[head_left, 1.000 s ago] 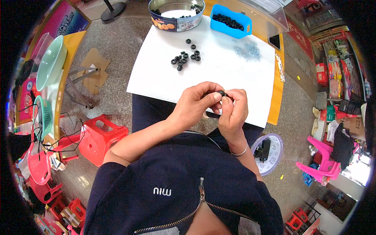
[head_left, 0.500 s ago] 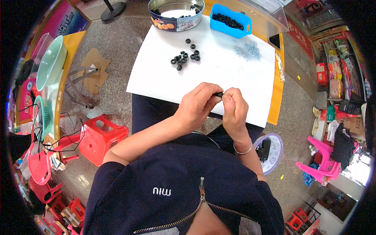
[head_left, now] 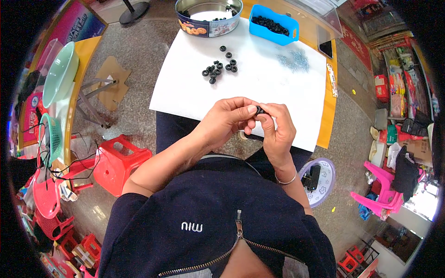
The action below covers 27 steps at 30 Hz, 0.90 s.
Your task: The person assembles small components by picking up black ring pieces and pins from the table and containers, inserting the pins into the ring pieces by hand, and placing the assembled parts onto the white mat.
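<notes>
A small black ring-shaped part [head_left: 259, 110] is pinched between my two hands, just above the near edge of a white sheet [head_left: 185, 95]. My left hand [head_left: 230, 116] holds it between thumb and fingers, and my right hand [head_left: 278, 126] closes on it from the other side. The fingers cover most of the part. Farther off on the sheet lies a loose group of several like black rings [head_left: 218, 72]. A scatter of tiny pale-blue bits [head_left: 294, 60], too small to make out, lies to the right.
At the table's far side stand a round metal tin [head_left: 223, 28] and a blue plastic basket [head_left: 274, 38], both with black parts inside. A phone [head_left: 326, 48] rests on the right edge. A red stool [head_left: 119, 164] stands left; a purple-rimmed round tray or lid [head_left: 330, 185] is right.
My left hand has turned, its thumb now lying along the black part with the palm showing more. The part shows its round face now. The right hand has shifted slightly.
</notes>
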Each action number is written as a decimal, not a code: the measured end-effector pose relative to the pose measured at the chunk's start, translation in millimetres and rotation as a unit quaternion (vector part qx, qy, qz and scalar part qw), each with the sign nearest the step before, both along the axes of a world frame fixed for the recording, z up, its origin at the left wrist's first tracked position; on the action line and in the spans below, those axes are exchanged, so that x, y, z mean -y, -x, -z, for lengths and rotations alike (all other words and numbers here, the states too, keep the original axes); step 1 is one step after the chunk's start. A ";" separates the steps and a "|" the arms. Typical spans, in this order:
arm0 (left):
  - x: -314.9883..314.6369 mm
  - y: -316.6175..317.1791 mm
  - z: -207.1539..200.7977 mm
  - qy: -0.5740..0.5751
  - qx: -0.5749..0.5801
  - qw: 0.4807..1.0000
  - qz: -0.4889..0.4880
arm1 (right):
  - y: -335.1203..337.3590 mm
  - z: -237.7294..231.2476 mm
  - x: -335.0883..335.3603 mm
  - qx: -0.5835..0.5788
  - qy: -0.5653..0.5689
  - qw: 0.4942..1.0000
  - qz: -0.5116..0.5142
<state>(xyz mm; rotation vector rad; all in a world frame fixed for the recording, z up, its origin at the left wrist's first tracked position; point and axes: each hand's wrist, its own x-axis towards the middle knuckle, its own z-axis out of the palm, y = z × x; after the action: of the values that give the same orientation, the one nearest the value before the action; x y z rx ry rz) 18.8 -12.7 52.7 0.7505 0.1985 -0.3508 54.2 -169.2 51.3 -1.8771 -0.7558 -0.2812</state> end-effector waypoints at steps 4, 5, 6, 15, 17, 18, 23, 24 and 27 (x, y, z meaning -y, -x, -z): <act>6.2 -0.7 1.0 -0.040 0.018 0.999 -0.016 | 1.6 1.2 -0.8 0.033 0.004 0.999 0.028; 11.1 1.7 0.2 -0.144 0.081 0.985 -0.057 | 1.9 1.9 -1.0 0.048 0.007 0.998 0.035; 15.9 4.3 -0.7 -0.246 0.143 0.954 -0.096 | 2.2 2.6 -1.1 0.048 0.007 0.998 0.036; 13.4 8.8 3.4 -0.143 0.129 0.976 -0.101 | 1.4 -9.0 1.5 -0.137 -0.085 0.987 -0.001; 14.1 12.0 -1.6 -0.262 0.147 0.948 -0.100 | 0.8 -14.0 4.1 -0.113 0.055 0.992 -0.023; 14.8 12.4 -1.2 -0.262 0.147 0.949 -0.100 | 0.5 -12.1 4.0 -0.113 0.056 0.992 -0.022; 15.1 10.9 0.3 -0.294 0.137 0.941 -0.095 | 3.0 -1.8 -4.6 -0.006 0.054 0.998 0.036; 16.4 10.1 1.9 -0.294 0.137 0.941 -0.095 | 4.9 -3.0 -7.9 -0.006 0.053 0.998 0.036; 17.6 9.8 5.0 -0.559 0.329 0.735 -0.197 | 10.8 -5.6 -17.3 -0.076 0.011 0.994 0.075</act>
<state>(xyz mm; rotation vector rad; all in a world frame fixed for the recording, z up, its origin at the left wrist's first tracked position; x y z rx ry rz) 9.0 -30.3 47.7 1.9403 -0.1482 0.5439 43.4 -151.9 56.8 -1.9561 -0.5175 -0.2220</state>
